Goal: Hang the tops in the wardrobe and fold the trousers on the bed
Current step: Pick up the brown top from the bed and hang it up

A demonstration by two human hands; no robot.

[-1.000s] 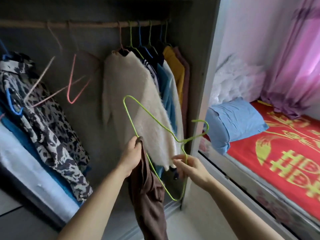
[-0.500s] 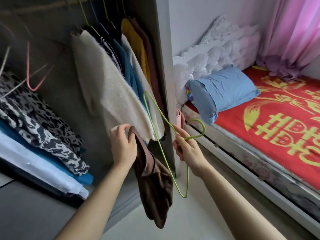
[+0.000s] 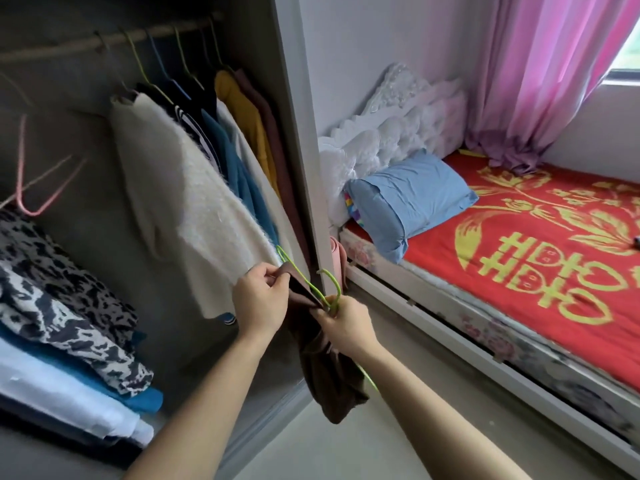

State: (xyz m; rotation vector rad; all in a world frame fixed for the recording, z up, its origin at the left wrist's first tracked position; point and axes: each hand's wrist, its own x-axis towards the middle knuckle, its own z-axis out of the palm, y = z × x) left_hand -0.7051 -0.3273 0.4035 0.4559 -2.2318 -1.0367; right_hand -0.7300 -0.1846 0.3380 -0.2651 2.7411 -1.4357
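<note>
At lower centre, the left hand (image 3: 261,299) pinches a brown top (image 3: 325,372) while the right hand (image 3: 341,322) clamps a green hanger (image 3: 311,289) against it; the limp cloth could slide off.

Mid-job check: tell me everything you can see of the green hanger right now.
The green hanger is thin wire with a bright lime coating. Its hook curls up just beyond the right hand, which pinches it at the neck. One shoulder arm runs up-left to a bend near the left hand; the brown top drapes over and hides most of the frame. A short green stretch shows below the right wrist. It is not on the rail.
</note>
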